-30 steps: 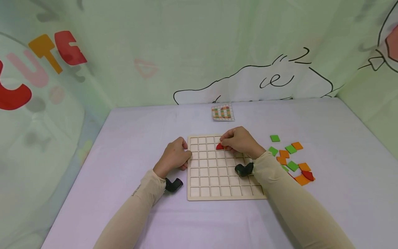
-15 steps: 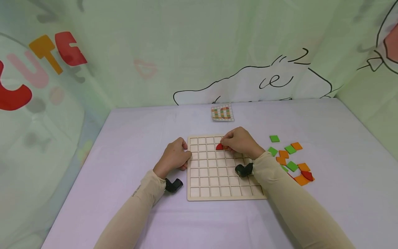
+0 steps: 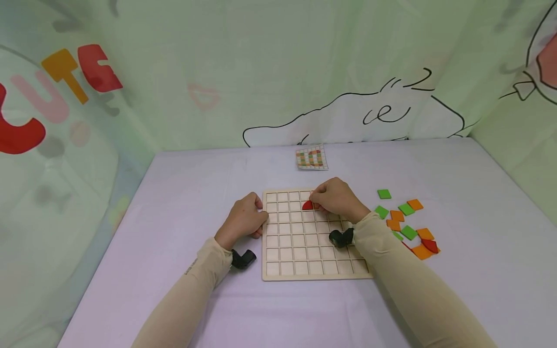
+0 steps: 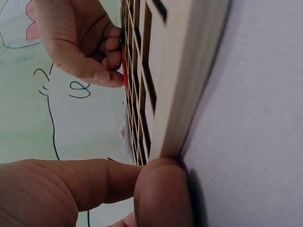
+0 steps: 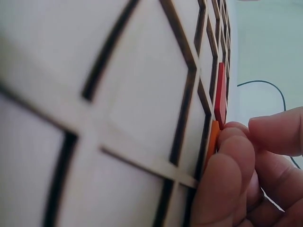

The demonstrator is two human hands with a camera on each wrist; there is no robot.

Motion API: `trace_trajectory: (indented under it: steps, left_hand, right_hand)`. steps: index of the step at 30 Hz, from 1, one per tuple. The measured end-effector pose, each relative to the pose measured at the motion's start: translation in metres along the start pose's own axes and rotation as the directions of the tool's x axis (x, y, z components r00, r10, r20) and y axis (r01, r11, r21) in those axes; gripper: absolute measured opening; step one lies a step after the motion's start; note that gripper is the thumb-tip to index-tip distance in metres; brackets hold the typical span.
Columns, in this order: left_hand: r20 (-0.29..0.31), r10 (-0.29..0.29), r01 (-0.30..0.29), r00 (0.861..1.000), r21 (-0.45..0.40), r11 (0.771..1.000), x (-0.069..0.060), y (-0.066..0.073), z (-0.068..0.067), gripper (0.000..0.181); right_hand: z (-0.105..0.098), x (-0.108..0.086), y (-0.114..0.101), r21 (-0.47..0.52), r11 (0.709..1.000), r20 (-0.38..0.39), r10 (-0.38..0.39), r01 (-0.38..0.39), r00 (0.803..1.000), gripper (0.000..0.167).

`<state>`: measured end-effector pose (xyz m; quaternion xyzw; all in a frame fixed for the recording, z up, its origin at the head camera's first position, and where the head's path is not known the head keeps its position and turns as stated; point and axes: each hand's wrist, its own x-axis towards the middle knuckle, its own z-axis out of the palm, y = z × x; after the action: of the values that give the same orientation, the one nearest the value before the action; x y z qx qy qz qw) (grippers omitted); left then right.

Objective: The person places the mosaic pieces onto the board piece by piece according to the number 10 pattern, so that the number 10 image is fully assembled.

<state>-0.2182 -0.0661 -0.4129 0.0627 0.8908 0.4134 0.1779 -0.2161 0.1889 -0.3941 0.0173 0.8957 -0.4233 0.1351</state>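
Note:
My left hand (image 3: 244, 216) grips the left edge of the wooden grid board (image 3: 272, 277); in the left wrist view its thumb and a finger (image 4: 165, 189) are against that edge. Near the board's far side, my right hand (image 3: 337, 198) has its thumb and fingertips together at the right end of a red rounded tile (image 3: 307, 205), which lies in the second row of squares. The right wrist view shows the red tile (image 5: 220, 97) just beyond the curled fingers (image 5: 227, 175), with an orange tile (image 5: 212, 142) in the neighbouring square, partly behind the fingertips.
Green (image 3: 384, 194), orange (image 3: 415, 204) and red (image 3: 430, 245) tiles lie loose to the right of the board, some beside or under the right sleeve. A small patterned card (image 3: 312, 157) lies beyond the board. Hanging cloth (image 3: 204, 72) borders the table.
The right hand has shifted very slightly at the red tile. The left hand and the board have kept their places.

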Motion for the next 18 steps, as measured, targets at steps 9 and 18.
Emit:
trace_trajectory:
  steps: [9, 18]
  left_hand:
    - [0.002, -0.010, 0.010, 1.000, 0.000, 1.000, -0.001, 0.002, 0.000, 0.016]
    - [0.008, -0.018, 0.018, 1.000, 0.007, 1.000, -0.002, 0.002, -0.002, 0.015]
  right_hand:
    - [-0.005, -0.007, 0.003, 0.047, 0.999, -0.001, -0.025, 0.025, 1.000, 0.025]
    - [-0.050, -0.025, 0.024, 0.196, 0.980, -0.091, 0.054, -0.036, 0.994, 0.035]
